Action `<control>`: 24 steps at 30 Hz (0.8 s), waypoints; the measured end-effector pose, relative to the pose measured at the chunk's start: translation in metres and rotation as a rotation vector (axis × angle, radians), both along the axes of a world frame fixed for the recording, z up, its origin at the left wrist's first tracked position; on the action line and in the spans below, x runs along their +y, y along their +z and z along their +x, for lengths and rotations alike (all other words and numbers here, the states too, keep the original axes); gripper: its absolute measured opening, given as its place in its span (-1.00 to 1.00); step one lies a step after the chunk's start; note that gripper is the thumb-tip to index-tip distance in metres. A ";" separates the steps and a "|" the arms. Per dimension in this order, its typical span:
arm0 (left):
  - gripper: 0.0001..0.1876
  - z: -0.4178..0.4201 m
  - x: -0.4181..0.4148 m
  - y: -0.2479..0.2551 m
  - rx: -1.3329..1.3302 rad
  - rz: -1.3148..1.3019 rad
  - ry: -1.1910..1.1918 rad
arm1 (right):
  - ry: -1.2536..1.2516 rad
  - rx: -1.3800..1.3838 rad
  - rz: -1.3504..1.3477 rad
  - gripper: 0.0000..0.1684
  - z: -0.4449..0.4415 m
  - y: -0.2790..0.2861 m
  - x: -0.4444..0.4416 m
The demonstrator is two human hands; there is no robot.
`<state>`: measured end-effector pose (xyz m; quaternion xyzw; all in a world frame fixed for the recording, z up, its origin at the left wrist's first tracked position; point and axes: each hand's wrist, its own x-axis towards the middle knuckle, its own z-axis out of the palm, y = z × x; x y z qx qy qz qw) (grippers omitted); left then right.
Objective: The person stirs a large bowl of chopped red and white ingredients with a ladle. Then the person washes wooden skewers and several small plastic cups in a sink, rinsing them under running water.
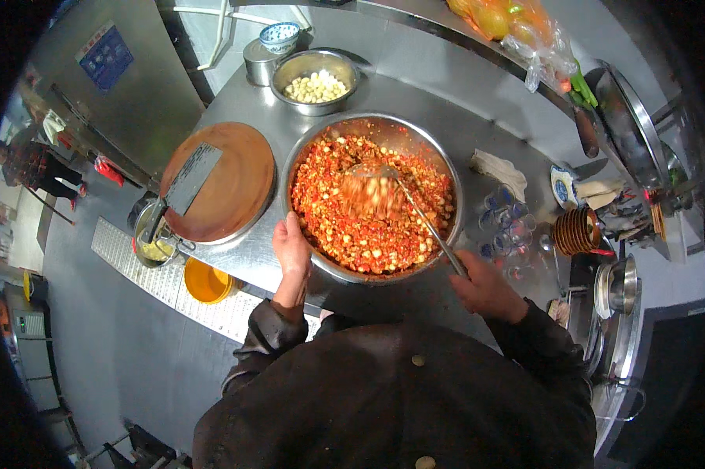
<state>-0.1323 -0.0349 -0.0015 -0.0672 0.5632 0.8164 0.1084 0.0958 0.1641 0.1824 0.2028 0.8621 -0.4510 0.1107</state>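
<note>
A wide stainless steel basin (459, 202) stands before me on the steel counter. It is filled with a chopped red chili mixture (323, 193) dotted with pale bits that look like garlic. My left hand (292, 249) grips the basin's near left rim, thumb on top. In my right hand (484, 287) is the metal handle of a ladle (428, 220). The ladle's head lies over the middle of the mixture, blurred and heaped with it, so its exact shape is hard to tell.
Left of the basin, a cleaver (193, 179) rests on a round wooden chopping board (241, 176). Behind are a steel bowl (352, 82) of peeled garlic cloves and a blue-and-white bowl (279, 38). Several glasses (505, 223) and a cloth (500, 170) lie right. A person (35, 164) stands far left.
</note>
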 end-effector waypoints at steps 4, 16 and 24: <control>-0.76 0.000 -0.002 -0.001 0.003 0.031 -0.014 | 0.025 0.045 0.260 -0.41 0.023 0.012 -0.006; -0.84 -0.005 -0.006 -0.010 0.019 -0.006 -0.109 | 0.126 -0.187 0.174 -0.38 0.015 -0.018 -0.001; -0.85 -0.004 -0.005 -0.004 -0.031 0.105 -0.086 | -0.074 0.047 0.100 -0.46 0.000 -0.051 0.001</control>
